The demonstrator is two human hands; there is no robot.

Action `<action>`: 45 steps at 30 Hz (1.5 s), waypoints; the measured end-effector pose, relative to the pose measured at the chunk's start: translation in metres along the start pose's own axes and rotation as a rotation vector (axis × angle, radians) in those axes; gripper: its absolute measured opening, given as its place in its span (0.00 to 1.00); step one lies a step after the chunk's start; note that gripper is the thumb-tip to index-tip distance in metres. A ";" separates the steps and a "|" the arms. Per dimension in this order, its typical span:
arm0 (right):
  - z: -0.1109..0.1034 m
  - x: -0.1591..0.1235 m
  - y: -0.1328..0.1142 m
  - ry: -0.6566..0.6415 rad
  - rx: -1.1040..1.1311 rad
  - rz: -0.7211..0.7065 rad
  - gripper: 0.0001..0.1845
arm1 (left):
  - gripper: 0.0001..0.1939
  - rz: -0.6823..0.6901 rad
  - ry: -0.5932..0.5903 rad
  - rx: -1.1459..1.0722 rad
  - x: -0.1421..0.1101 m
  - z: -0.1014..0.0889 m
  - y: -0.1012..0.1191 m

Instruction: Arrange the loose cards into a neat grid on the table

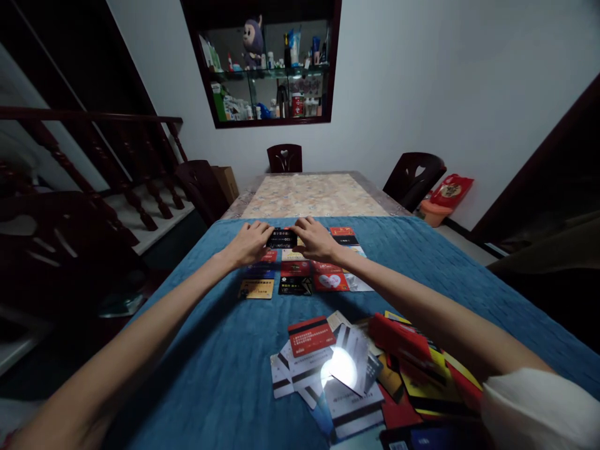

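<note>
A black card (282,239) with pale printing is held by its two short ends, my left hand (250,242) at one side and my right hand (315,239) at the other. Both hands have their fingers closed on it, over the far end of the laid-out cards. Below them are rows of cards, among them a gold card (257,289), a black VIP card (295,286) and a red card with a white heart (330,282). A red and black card (344,235) lies right of my right hand. My hands hide some cards in the upper rows.
A loose heap of cards lies near me, with a red card (311,336) on top and a bright glare on the white ones. The blue cloth (210,350) covers the table's near part. Chairs (415,178) stand around the patterned far end (309,194).
</note>
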State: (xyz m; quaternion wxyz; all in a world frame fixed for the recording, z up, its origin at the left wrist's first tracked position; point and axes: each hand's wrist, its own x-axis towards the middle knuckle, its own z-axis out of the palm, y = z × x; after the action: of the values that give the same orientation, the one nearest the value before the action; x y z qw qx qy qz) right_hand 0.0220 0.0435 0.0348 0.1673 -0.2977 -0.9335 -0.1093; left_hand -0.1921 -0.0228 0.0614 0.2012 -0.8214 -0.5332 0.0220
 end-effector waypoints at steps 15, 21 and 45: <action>0.047 0.082 0.016 -0.190 0.021 0.156 0.24 | 0.18 -0.143 -0.189 -0.011 0.051 0.044 -0.049; 0.068 0.098 0.023 -0.225 0.046 0.169 0.24 | 0.20 -0.203 -0.203 -0.114 0.064 0.073 -0.065; 0.099 0.117 0.033 -0.349 0.085 0.203 0.26 | 0.19 -0.244 -0.284 -0.303 0.093 0.126 -0.094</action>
State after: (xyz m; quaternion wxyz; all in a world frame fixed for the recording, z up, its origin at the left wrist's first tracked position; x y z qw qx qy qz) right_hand -0.0728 0.1607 -0.0085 0.0256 -0.3974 -0.9173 0.0006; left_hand -0.2648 0.1313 -0.0045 0.0000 -0.7604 -0.6486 0.0328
